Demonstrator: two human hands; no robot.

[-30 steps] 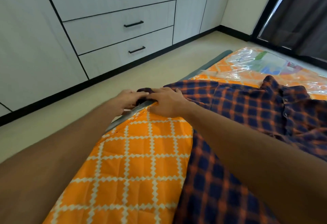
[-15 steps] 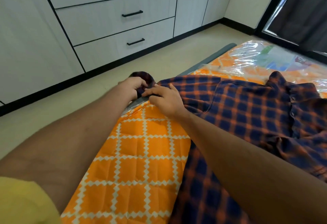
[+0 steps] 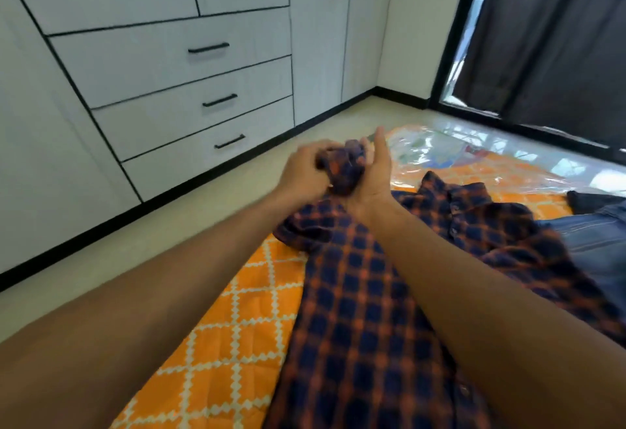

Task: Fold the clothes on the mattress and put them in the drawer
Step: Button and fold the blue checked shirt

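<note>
A navy and orange plaid shirt (image 3: pixel 359 293) lies spread on the orange quilted mattress (image 3: pixel 216 344). Its sleeve end is bunched up and lifted off the mattress between both hands. My left hand (image 3: pixel 301 171) grips the bunched sleeve from the left. My right hand (image 3: pixel 376 174) holds it from the right, thumb pointing up. The white drawers (image 3: pixel 189 123) with black handles stand shut along the left wall.
Blue jeans (image 3: pixel 599 235) lie on the mattress at the right edge. Clear plastic wrap (image 3: pixel 474 154) covers the mattress's far end. Bare pale floor (image 3: pixel 169 222) runs between mattress and cabinets. A dark curtain (image 3: pixel 555 35) hangs at the back right.
Both hands have raised the sleeve end from the mattress edge and gathered it into a bunch. The view has tilted up, showing more of the cabinets and the jeans.
</note>
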